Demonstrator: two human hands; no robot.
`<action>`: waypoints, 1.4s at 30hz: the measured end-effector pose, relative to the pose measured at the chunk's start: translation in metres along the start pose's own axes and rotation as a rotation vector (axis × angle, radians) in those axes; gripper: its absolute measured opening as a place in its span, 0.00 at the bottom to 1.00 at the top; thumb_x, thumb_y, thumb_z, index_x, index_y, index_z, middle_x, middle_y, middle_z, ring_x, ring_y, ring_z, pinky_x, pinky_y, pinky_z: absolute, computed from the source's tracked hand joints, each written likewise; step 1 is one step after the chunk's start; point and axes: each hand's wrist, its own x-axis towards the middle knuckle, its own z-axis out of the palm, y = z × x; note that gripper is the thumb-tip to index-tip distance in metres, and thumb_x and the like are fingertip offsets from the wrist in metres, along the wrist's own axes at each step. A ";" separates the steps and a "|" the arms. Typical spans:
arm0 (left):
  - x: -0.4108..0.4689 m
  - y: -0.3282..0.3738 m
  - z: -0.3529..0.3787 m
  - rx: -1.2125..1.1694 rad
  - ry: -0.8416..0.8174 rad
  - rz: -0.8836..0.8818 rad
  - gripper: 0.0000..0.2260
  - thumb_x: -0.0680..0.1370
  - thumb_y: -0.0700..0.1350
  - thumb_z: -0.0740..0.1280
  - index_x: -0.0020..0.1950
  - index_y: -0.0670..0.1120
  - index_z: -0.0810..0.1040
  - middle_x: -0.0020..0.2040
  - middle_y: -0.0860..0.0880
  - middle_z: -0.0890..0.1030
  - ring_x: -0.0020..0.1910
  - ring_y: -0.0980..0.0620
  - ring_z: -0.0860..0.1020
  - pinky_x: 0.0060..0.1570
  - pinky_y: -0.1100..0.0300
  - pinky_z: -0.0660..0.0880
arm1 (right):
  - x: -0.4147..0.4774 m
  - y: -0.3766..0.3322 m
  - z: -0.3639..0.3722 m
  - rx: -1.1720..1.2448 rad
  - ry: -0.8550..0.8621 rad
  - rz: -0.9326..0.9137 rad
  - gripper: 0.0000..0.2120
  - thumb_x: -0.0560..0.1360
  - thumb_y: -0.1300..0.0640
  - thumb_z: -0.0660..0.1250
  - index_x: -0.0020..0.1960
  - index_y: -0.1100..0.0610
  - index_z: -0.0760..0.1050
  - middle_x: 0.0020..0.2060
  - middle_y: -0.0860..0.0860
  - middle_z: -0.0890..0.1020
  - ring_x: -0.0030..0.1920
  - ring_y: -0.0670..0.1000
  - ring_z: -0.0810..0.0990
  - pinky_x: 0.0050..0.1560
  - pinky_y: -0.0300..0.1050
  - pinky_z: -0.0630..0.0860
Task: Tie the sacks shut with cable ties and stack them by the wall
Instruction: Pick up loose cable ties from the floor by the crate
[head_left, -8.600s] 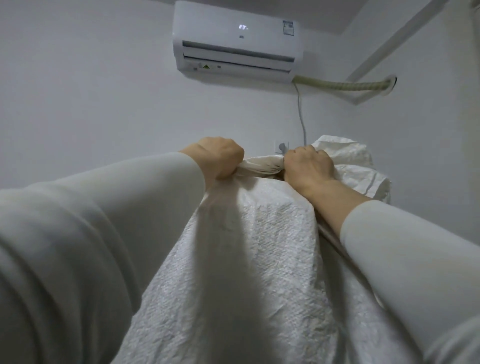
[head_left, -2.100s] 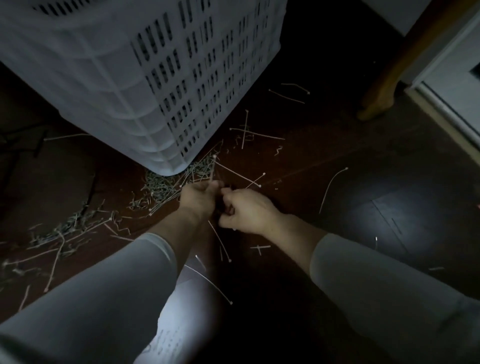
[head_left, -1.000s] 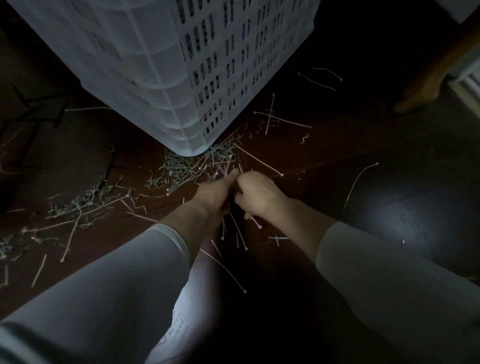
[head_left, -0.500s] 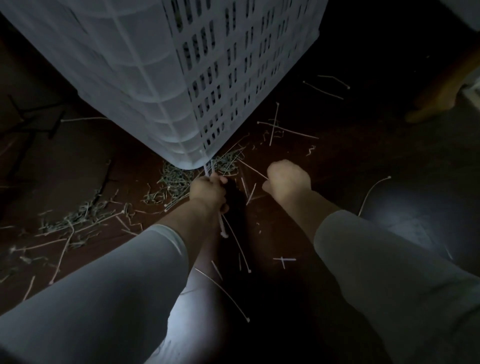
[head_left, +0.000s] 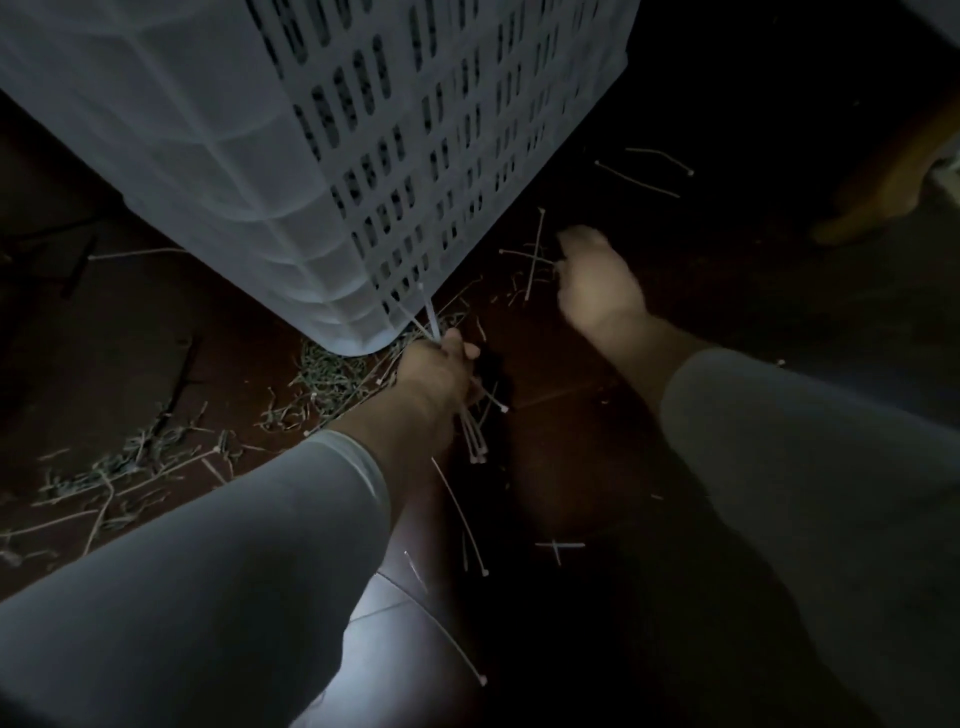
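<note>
desk: what is the left hand doing?

photographer: the left hand (head_left: 436, 371) is closed in a fist around a bundle of cable ties (head_left: 474, 439), back of the hand up. it sits just in front of the bottom corner of a white slotted crate (head_left: 311, 130). the ties' thin tips stick up out of the fist against the crate's wall. their heads hang out below it, over the dark floor (head_left: 571, 441). the forearm runs in from the lower left in a pale left sleeve (head_left: 208, 571), with the wrist bare.

desk: and the right?

photographer: the right hand (head_left: 597, 286) reaches further forward, back of the hand up, low over loose cable ties (head_left: 535, 260) lying crossed on the floor beside the crate. motion blur smears it, so i cannot tell whether its fingers pinch a tie or hold nothing. its arm comes in from the right edge in a pale right sleeve (head_left: 805, 467).

desk: where else are ties?

photographer: scattered all round. a long tie (head_left: 457, 514) lies on the floor near the left forearm. two far ties (head_left: 644, 171) lie well off past the crate's far side. a heap of short pale clippings (head_left: 332, 374) sits against the crate's corner, left of the fist. an orange-brown shape (head_left: 883, 192) stands at the right edge.
</note>
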 end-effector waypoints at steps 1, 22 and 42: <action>-0.002 0.001 -0.002 -0.041 -0.024 -0.018 0.16 0.83 0.46 0.53 0.36 0.44 0.68 0.32 0.48 0.70 0.30 0.52 0.70 0.32 0.60 0.71 | 0.012 0.008 0.000 -0.102 -0.061 0.049 0.23 0.79 0.67 0.54 0.73 0.60 0.60 0.73 0.58 0.59 0.69 0.59 0.65 0.68 0.53 0.67; -0.025 -0.021 0.052 0.179 -0.058 0.076 0.17 0.81 0.49 0.60 0.34 0.44 0.75 0.36 0.42 0.77 0.39 0.43 0.77 0.47 0.51 0.75 | -0.137 0.023 0.001 0.217 -0.094 -0.203 0.12 0.77 0.53 0.63 0.53 0.61 0.75 0.39 0.57 0.81 0.39 0.56 0.78 0.37 0.46 0.72; -0.078 -0.040 0.048 0.801 -0.100 0.055 0.14 0.74 0.50 0.70 0.50 0.40 0.75 0.38 0.46 0.74 0.42 0.45 0.77 0.40 0.57 0.73 | -0.154 0.070 -0.026 0.192 -0.218 0.358 0.10 0.74 0.53 0.67 0.50 0.59 0.75 0.44 0.54 0.78 0.46 0.53 0.78 0.48 0.49 0.78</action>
